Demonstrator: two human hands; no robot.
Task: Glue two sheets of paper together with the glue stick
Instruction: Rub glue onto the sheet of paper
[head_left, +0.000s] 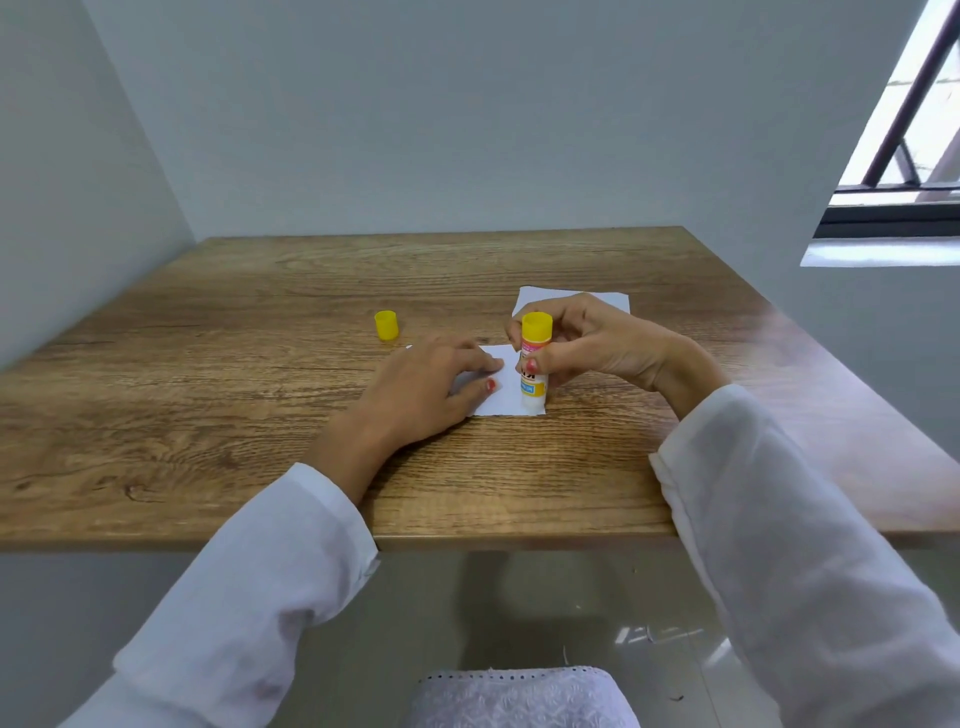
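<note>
A small white sheet of paper (506, 397) lies on the wooden table (260, 395). My left hand (431, 387) rests flat on its left part, fingers spread. My right hand (587, 340) grips a glue stick (535, 364), white with a yellow end on top, held upright with its lower end on the sheet's right edge. A second white sheet (540, 297) lies just behind, mostly hidden by my right hand. The yellow cap (386, 325) stands apart on the table to the left.
The table sits in a corner, with walls at the back and left. A window (904, 156) is at the upper right. The table's front edge runs just below my forearms, and a tiled floor shows beneath.
</note>
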